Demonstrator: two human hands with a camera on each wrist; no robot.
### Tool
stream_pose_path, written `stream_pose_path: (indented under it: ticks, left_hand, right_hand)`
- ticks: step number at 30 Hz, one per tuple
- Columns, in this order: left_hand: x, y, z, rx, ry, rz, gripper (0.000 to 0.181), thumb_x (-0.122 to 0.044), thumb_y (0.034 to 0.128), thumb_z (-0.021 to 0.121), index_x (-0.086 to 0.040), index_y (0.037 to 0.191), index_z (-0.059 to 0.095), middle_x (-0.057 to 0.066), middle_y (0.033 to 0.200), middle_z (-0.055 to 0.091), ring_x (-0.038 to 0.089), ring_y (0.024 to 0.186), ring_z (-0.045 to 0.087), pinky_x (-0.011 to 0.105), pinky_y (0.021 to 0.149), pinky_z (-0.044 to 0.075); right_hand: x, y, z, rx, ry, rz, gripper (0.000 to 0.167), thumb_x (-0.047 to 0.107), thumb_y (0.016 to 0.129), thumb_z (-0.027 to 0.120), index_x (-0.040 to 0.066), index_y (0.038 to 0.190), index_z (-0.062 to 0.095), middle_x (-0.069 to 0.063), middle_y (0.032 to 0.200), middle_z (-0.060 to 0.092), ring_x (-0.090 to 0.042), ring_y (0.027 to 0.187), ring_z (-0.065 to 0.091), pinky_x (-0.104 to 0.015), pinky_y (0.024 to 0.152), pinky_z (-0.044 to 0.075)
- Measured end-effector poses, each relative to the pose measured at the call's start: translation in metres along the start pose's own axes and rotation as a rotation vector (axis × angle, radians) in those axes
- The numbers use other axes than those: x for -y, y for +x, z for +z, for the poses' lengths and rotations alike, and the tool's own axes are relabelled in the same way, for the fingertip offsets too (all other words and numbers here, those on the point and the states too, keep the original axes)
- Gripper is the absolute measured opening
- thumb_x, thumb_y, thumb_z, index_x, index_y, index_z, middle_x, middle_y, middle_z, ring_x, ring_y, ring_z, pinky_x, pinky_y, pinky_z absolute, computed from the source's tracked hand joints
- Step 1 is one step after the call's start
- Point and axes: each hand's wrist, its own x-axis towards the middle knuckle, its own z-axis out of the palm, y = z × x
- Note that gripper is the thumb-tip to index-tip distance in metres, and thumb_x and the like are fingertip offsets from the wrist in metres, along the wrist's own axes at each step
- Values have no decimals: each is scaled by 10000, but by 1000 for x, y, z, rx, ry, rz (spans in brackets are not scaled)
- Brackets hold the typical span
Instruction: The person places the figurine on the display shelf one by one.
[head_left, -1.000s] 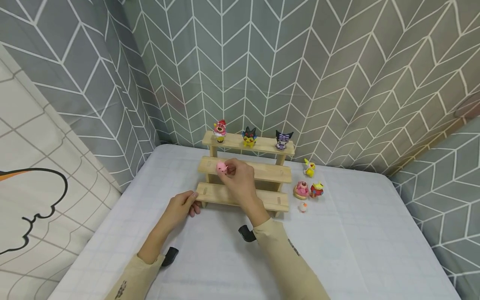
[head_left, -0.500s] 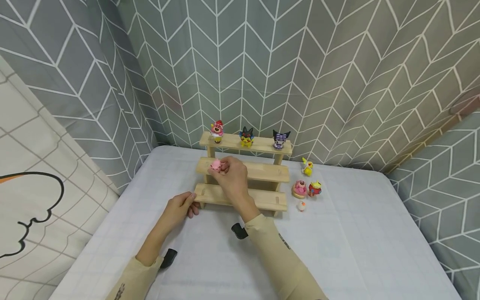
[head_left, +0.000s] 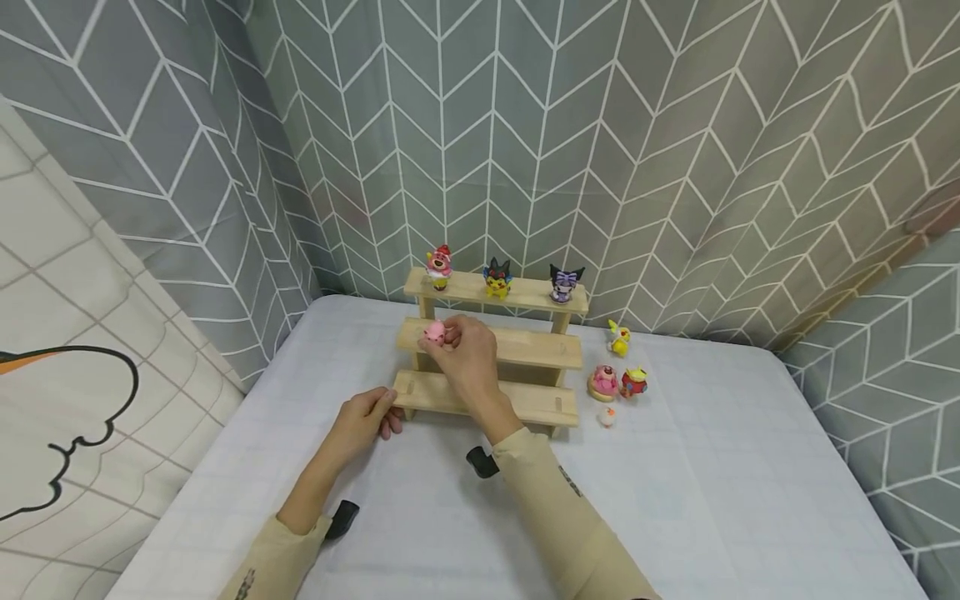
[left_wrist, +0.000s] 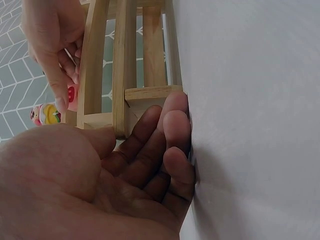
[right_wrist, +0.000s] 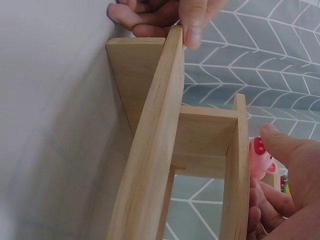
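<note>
A three-tier wooden display shelf [head_left: 536,402] stands on the white-covered table. With thumb and fingers my right hand [head_left: 474,357] pinches a small pink pig figurine [head_left: 435,332] at the left end of the middle tier. In the right wrist view the pig figurine [right_wrist: 260,162] appears right against that tier's board; whether its base rests fully there I cannot tell. My left hand [head_left: 362,421] grips the left end of the lowest tier, its thumb [right_wrist: 193,35] on the top face and its other fingers [left_wrist: 176,127] curled below, by the shelf's leg.
On the top tier stand a pink bear figurine [head_left: 438,267], a black-and-yellow figurine [head_left: 497,278] and a purple-and-black figurine [head_left: 565,284]. Right of the shelf are a yellow figurine [head_left: 618,338], a pink figurine [head_left: 603,383], a red-and-blue figurine [head_left: 633,382] and a small white figurine [head_left: 607,417].
My right hand has shifted slightly left along the middle tier with the pig figurine, which has turned a little. The left hand keeps its hold on the shelf.
</note>
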Motion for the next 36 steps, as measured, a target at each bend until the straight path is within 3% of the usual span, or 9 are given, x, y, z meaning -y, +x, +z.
stream_pose_path:
  ticks: [5, 10, 20, 28, 36]
  left_hand:
    - [0, -1, 3, -7, -11, -3, 428, -316, 1146, 469, 6, 954, 674, 79, 757, 718, 165, 631, 617, 243, 596, 484]
    - [0, 0, 2, -11, 0, 2, 423, -312, 1146, 471, 3, 948, 673, 72, 751, 716, 160, 628, 613, 240, 596, 483]
    - [-1, -1, 3, -11, -2, -11, 410, -294, 1147, 472, 14, 961, 671, 77, 750, 714, 167, 630, 618, 249, 610, 503]
    - [-3, 1, 6, -8, -9, -5, 424, -306, 1145, 473, 7, 943, 675, 81, 754, 720, 169, 632, 618, 247, 619, 498]
    - [-5, -1, 3, 3, -8, -14, 404, -277, 1150, 467, 23, 967, 667, 96, 769, 718, 175, 652, 620, 248, 616, 507]
  right_hand:
    - [-4, -6, -7, 13, 28, -11, 431, 346, 820, 934, 62, 1099, 768, -48, 915, 732, -171, 829, 676, -289, 754, 538]
    - [-12, -15, -18, 10, 124, -26, 398, 299, 826, 933, 52, 1092, 770, -79, 952, 746, -202, 870, 697, -304, 785, 579]
    - [-33, -31, -41, -97, 194, -78, 223, 148, 917, 842, 36, 1093, 763, -82, 933, 772, -251, 829, 718, -430, 784, 602]
    - [-53, -43, -67, -113, 160, -100, 162, 119, 928, 827, 80, 1078, 776, -30, 915, 773, -183, 810, 717, -387, 770, 599]
    - [-60, -50, -85, -104, 227, -55, 101, 164, 952, 809, 90, 1020, 797, -16, 848, 767, -159, 771, 697, -352, 726, 595]
